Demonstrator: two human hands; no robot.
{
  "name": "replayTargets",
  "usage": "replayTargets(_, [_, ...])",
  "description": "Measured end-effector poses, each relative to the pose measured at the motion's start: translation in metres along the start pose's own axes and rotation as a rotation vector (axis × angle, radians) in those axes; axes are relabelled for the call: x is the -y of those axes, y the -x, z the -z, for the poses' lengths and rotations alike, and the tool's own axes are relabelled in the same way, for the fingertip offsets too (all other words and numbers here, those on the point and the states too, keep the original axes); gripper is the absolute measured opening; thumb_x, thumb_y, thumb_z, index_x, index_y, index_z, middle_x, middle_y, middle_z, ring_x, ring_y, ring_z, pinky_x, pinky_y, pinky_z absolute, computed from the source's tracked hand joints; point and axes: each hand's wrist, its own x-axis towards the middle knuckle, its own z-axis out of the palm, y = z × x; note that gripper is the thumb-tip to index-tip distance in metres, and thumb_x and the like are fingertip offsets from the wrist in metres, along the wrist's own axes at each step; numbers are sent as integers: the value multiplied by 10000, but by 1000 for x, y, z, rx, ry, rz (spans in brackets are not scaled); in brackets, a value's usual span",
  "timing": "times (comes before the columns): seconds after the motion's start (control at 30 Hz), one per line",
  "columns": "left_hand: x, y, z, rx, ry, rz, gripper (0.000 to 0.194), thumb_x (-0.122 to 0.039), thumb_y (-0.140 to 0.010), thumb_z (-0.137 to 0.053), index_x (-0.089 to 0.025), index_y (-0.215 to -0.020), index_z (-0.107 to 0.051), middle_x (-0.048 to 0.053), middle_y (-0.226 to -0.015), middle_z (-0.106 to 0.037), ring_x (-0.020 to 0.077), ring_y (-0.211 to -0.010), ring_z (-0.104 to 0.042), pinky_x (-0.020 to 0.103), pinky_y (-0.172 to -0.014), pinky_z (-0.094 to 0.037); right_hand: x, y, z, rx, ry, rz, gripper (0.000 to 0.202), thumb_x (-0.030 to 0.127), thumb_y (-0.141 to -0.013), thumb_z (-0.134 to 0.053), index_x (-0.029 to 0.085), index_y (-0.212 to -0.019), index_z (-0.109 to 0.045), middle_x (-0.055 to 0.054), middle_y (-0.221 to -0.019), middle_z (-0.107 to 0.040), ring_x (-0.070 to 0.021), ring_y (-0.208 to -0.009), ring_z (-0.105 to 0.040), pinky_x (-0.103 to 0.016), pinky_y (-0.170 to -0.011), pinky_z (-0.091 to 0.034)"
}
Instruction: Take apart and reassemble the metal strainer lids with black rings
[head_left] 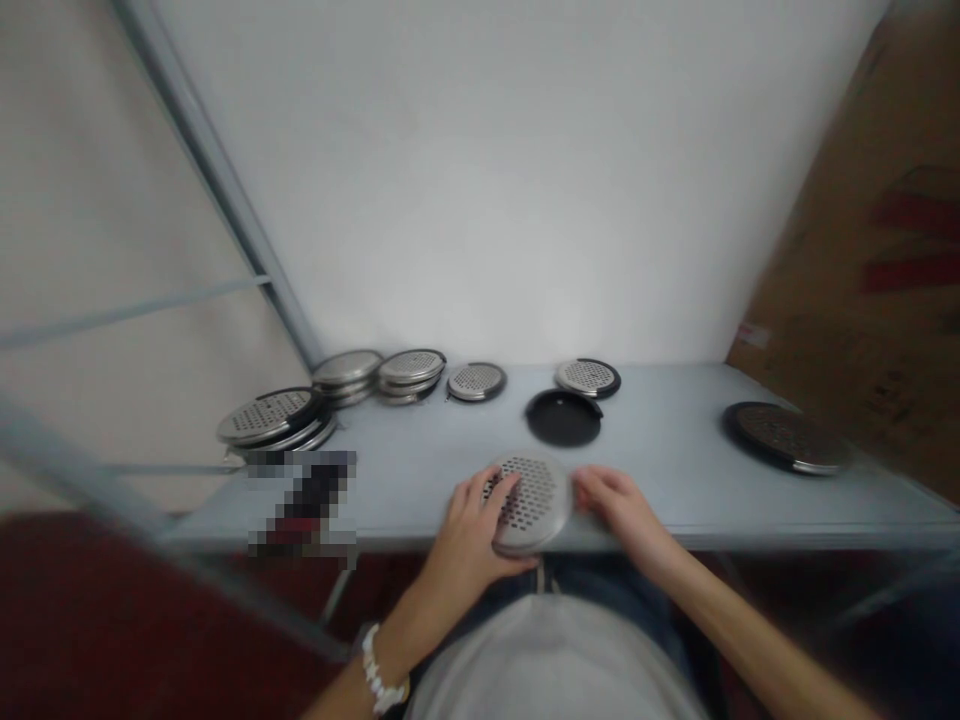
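Far-left stack (274, 418): perforated metal discs w/ dark rims, piled at approx 10 o'clock from the hands, right at the table's left end.
Blurred patch (302, 508): pixelated blk/red thing just below that stack, near the front edge; can't tell what it is, no text readable.
Back stacks: two more piles, plain-topped one (346, 372) and perforated one (411, 372), touching side by side, approx 11 o'clock.
Single disc (476, 381): perforated, lying flat, approx 12 o'clock, just right of the back stacks.
Left hand (469, 535): fingers spread & laid flat over the left part of the centre disc, thumb at its near rim; white bead bracelet (379, 680) on the wrist.
Centre disc (531, 503): round perforated metal plate, flat on the table at its front edge, between both hands, directly in front of the person.
Black lid (563, 418): dark round piece, no holes seen, 12 o'clock just beyond the centre disc, apart from it.
Disc behind lid (588, 377): perforated w/ dark rim, approx 1 o'clock, close to the lid's far side.
Right hand (619, 505): fingers loosely curled together, tips touching the centre disc's right rim; not pinching.
Right disc (787, 437): larger-looking dark-rimmed perforated disc, 2 o'clock, well apart from the rest.
Table (675, 470): pale grey top.
Cardboard (870, 280): brown box at 2–3 o'clock, red print & small white label, too blurred to read.
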Motion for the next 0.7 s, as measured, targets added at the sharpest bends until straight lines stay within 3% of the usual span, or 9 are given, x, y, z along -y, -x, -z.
replayTargets(0.13, [-7,-1,7,-64,143,52,534,-50,-763,-613,-241,-1259,-571,88,-1268,-670,253,-1174,-641,414,-1039,-502,13,7,-3,4,-77,52,531,683,-777,-665,196,-607,-542,-2,-607,-589,-155,-609,-546,-289,-649,-439])
replayTargets(0.27, [-9,-2,12,-164,297,222,253,-287,-885,-632,-225,-1121,-563,50,-989,-740,232,-896,-726,347,-817,-573,18,9,-2,-26,-78,110,543,715,-811,-611,199,-655,-541,-13,-618,-617,-134,-543,-532,-276,-587,-436])
replayTargets(0.47, [-5,-5,6,-168,618,383,452,-496,-898,-617,-175,-1203,-524,98,-1047,-714,218,-814,-712,287,-626,-589,12,5,3,-21,86,41,529,708,-827,-588,190,-725,-610,72,-423,-414,-90,-388,-336,-235,-413,-258])
replayTargets(0.7, [2,-8,2,-99,812,523,657,-553,-814,-698,-177,-1306,-479,39,-925,-694,161,-606,-660,242,-438,-547,6,1,4,41,130,26,525,695,-822,-598,176,-768,-654,71,-433,-404,-90,-409,-324,-236,-422,-229])
